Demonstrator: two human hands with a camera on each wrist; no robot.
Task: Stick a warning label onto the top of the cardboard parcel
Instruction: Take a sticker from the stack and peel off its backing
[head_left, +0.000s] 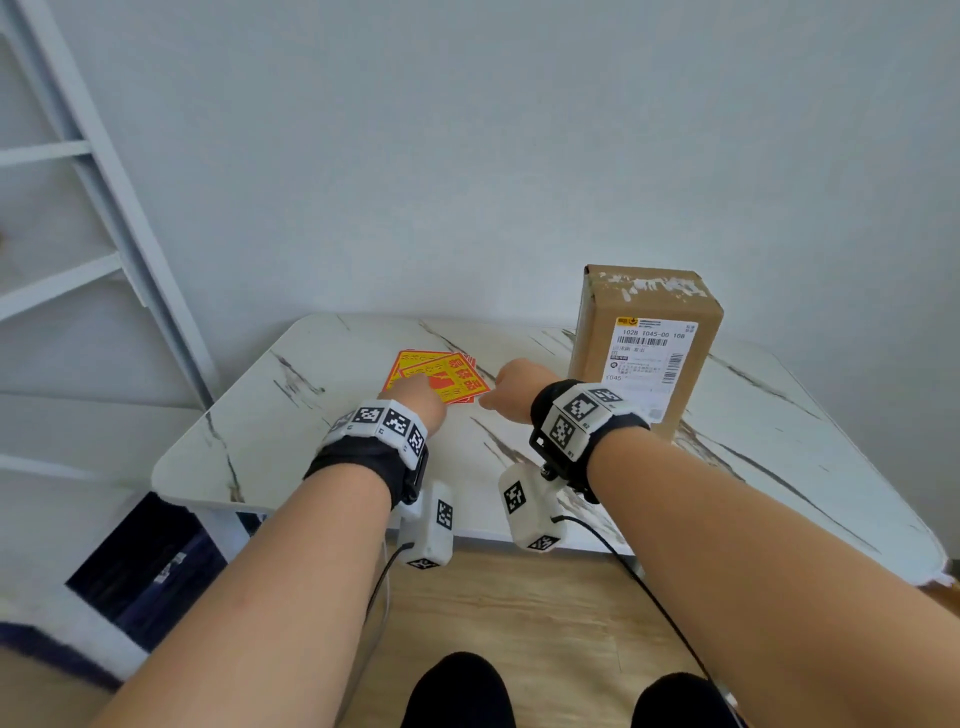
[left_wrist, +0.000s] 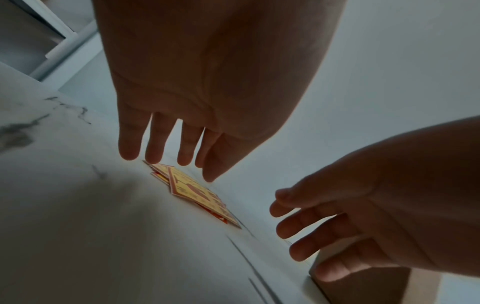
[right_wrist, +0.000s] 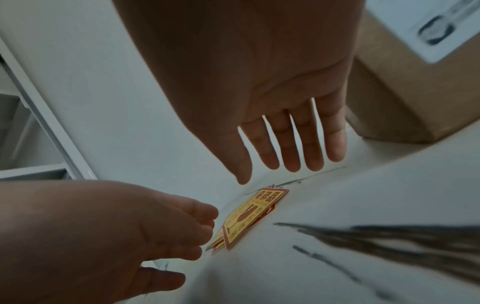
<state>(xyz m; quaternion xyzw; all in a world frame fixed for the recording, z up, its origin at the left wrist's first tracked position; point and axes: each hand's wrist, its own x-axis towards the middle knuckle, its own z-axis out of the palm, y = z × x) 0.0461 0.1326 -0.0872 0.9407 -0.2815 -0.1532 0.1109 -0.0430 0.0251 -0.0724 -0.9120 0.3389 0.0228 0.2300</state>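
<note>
Item: cardboard parcel (head_left: 644, 348), brown, standing upright at right of centre in the head view, on the far right part of the worktop (head_left: 270, 415); white shipping slip with barcodes on its near face, torn white residue on its top face; no warning label on top. Item: warning labels (head_left: 447, 376), a small loose stack of yellow-and-red printed squares fanned slightly apart, lying flat at centre of the head view, to the left of the parcel and apart from it. Item: left hand (head_left: 415, 402), at the near left edge of the stack; in the left wrist view its fingers (left_wrist: 153, 144) are extended and spread, palm down, tips just above the far end of the stack, grip slack and holding nothing; whether any tip touches the top label cannot be told from these angles. Item: right hand (head_left: 511, 389), between the stack and the parcel in the head view; in the right wrist view its fingers (right_wrist: 291, 148) are straight and slightly parted, hanging over the worktop beyond the labels, grip likewise empty. Item: worktop, white with dark marble veining, rounded corners. Item: wrist bands with black-and-white square markers on both forearms, cabled. Item: white ladder-like frame (head_left: 104, 171), upper left of the head view, against a pale wall. Item: wood-tone floor (head_left: 519, 613), lower centre.
</note>
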